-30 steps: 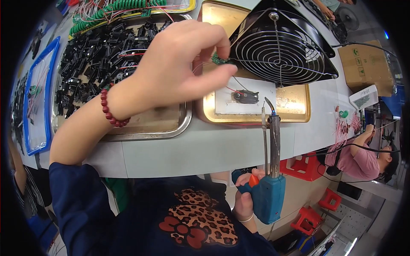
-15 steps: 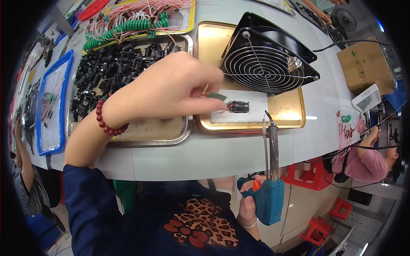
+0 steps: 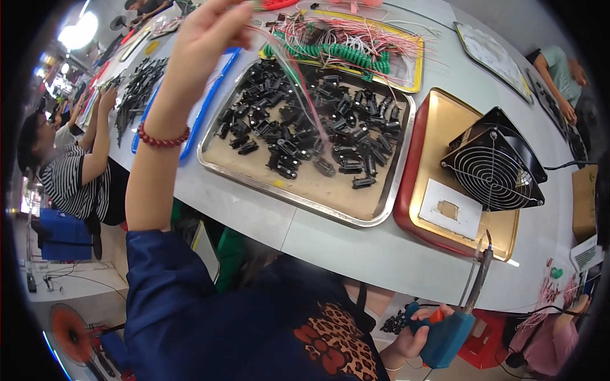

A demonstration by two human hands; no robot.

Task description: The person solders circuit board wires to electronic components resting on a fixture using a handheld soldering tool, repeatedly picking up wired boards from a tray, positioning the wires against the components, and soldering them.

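Since the left hand has swung away from the white card, in the head view the wired black part is off it, and work there looks over for this piece. That grip is closed on the wires, and the part probably hangs over the metal tray (motion blur muddies it); the right hand clasps the soldering gun, tip near the card.

Blue soldering gun, red bracelet, navy leopard-print shirt

left hand holding blurred wires, right hand gripping blue soldering gun, black parts in metal tray
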